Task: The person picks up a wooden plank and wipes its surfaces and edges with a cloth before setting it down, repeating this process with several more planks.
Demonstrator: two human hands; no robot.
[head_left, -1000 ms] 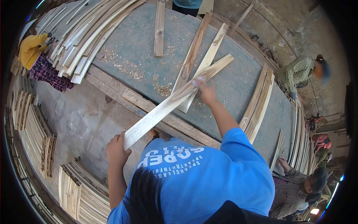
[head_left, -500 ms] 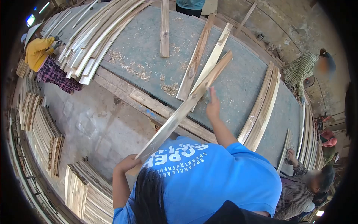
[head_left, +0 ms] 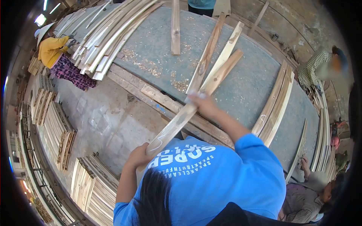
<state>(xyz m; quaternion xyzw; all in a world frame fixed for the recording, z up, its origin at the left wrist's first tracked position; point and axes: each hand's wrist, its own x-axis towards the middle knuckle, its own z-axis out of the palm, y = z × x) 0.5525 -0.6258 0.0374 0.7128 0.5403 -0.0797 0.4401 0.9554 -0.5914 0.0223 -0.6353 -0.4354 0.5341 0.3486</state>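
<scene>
The left hand (head_left: 138, 155) holds a wooden plank (head_left: 172, 128) at its near end; the right hand (head_left: 203, 104) touches the middle, its grip unclear. The step seems two-handed handling; turning calls for steady support. Beyond them lies a brown board (head_left: 207, 54).

Pale brown-streaked plank (head_left: 177, 122), blue shirt (head_left: 230, 177), grey-green tabletop (head_left: 250, 88)

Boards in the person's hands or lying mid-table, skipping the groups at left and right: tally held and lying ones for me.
Held: 1, the tilted board
Lying: 3, a brown board, a pale board and the leftmost board
Total: 4 boards
</scene>
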